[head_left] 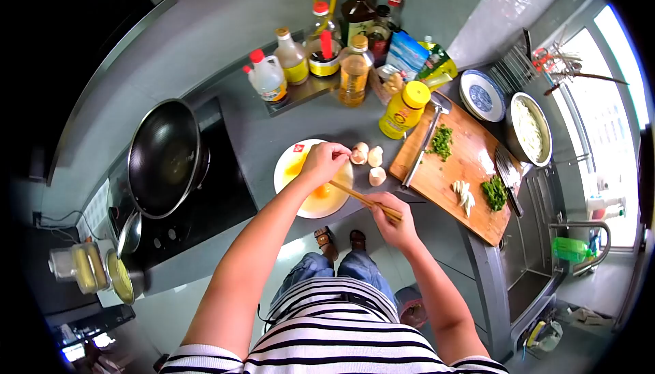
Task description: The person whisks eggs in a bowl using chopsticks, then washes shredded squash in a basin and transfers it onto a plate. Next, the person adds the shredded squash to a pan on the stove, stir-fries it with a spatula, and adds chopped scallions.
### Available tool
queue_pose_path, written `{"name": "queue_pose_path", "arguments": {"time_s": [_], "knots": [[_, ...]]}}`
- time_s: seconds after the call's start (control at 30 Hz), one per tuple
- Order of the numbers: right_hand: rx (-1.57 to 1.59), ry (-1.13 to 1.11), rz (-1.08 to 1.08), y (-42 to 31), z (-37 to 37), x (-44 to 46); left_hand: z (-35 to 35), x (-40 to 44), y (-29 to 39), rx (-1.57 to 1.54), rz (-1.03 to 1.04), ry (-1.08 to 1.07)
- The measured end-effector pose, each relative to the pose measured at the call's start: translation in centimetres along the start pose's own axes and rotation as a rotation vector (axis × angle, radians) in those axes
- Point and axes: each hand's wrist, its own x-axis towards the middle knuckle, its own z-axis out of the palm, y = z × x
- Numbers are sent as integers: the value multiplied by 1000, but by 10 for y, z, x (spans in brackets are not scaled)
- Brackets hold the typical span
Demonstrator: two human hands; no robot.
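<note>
My right hand (394, 216) is closed around a pair of wooden chopsticks (351, 190), whose tips reach into a white bowl (279, 164). In the bowl lies raw egg (310, 205), with orange yolk showing beside the chopsticks. Over the bowl's right side is my left hand (326, 162), its fingertips pinched together. Whatever sits between those fingertips, if anything, is too small to make out. Several broken eggshells (375, 156) lie on the counter right beside the left fingertips.
A black wok (164, 159) stands on the hob at left. Sauce bottles (353, 74) line the back, with a yellow-capped jar (404, 109) nearer. At right, a cutting board (443, 183) bears chopped greens, white slices, a spatula and a cleaver, beside the sink (532, 251).
</note>
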Motion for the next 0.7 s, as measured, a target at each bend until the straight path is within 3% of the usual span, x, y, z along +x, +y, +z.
{"name": "queue_pose_path", "arguments": {"time_s": [0.17, 0.7], "knots": [[23, 30, 23, 3, -25, -6, 27, 22, 16, 245, -45, -62], [16, 10, -12, 10, -41, -6, 29, 23, 15, 279, -95, -13]]}}
